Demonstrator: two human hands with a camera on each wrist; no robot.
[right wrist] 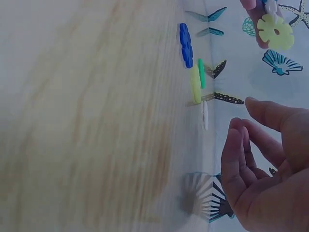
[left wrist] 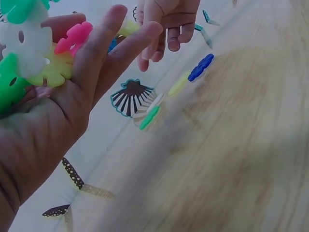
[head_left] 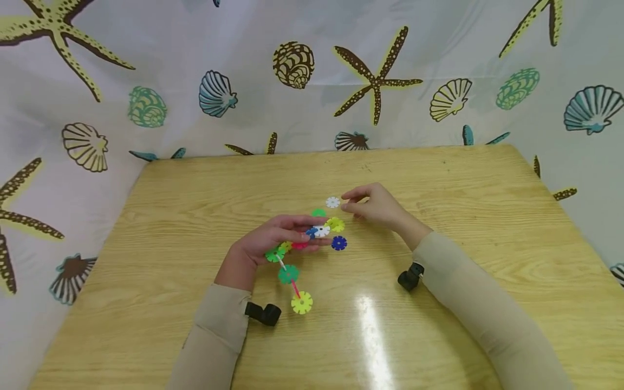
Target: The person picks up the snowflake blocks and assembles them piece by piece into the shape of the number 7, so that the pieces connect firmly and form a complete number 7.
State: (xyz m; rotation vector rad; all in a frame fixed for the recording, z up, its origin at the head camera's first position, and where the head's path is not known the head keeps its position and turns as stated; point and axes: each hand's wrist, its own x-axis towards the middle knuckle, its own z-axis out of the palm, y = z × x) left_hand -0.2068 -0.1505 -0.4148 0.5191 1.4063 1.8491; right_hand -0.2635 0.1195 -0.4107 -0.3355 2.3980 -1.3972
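Observation:
A chain of interlocking notched plastic discs (head_left: 288, 274), in green, yellow, pink, white and blue, lies across my left hand (head_left: 265, 236). The left thumb presses on the chain near its blue piece, with the fingers stretched beneath it. A white and a yellow disc form the chain's far end, while its near end hangs toward me. My right hand (head_left: 377, 208) holds nothing, its fingers loosely bent beside a loose white disc (head_left: 333, 202). Close to that lie a loose green disc (head_left: 319, 213), a dark blue disc (head_left: 339, 242) and a yellow disc (right wrist: 196, 84).
The wooden table (head_left: 195, 189) reaches back to a white curtain (head_left: 263, 32) printed with shells and starfish. A small black camera (head_left: 411, 276) is strapped on each wrist.

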